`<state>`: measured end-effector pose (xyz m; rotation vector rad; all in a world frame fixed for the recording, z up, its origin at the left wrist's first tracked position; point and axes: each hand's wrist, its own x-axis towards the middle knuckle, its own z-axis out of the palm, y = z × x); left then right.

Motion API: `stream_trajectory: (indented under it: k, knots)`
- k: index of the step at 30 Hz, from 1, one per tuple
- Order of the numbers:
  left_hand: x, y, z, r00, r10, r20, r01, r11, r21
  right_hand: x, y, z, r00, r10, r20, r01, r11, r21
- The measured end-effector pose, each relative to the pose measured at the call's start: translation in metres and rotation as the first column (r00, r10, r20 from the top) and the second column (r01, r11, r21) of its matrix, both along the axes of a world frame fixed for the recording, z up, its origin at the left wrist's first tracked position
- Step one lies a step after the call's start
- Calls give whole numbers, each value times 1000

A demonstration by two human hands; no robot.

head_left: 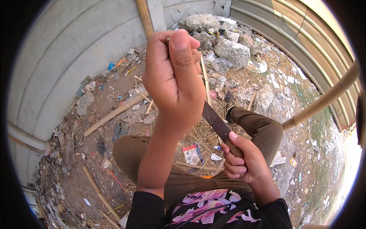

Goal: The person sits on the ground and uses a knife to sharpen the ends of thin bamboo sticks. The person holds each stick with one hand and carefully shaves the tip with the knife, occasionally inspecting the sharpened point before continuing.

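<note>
Litter-strewn brown ground [120,89] is lying beneath a long, dark, flat-bladed knife [217,124], which is slanting up until its far end disappears behind the raised left hand [173,76]. Right-hand fingers [234,162] are grasping its brown wooden handle [233,148]; left ones are clenching, contents unclear, while ribbed tan metal fencing [282,30] is standing beyond.

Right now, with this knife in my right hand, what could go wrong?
The dark blade runs out of sight behind your left hand, so a slip could cut it; I can't tell how close they are.
Your bent right knee is to the right of the blade in this view, so a stray swing might catch it.
Your right hand grips the brown handle bare, so it might slide.
</note>
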<state>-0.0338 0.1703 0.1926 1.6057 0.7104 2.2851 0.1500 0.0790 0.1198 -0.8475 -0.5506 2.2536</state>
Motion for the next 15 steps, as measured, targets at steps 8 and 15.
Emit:
stream_trajectory:
  k: [8,15]
  knots:
    - [-19,13,-2,995,102,13,-103,991,86,-39,-33,-32,728,-684,-47,361,324,874]
    - [-11,3,-2,995,103,-2,-103,992,67,-61,-33,-83,782,-244,574,-179,794,582]
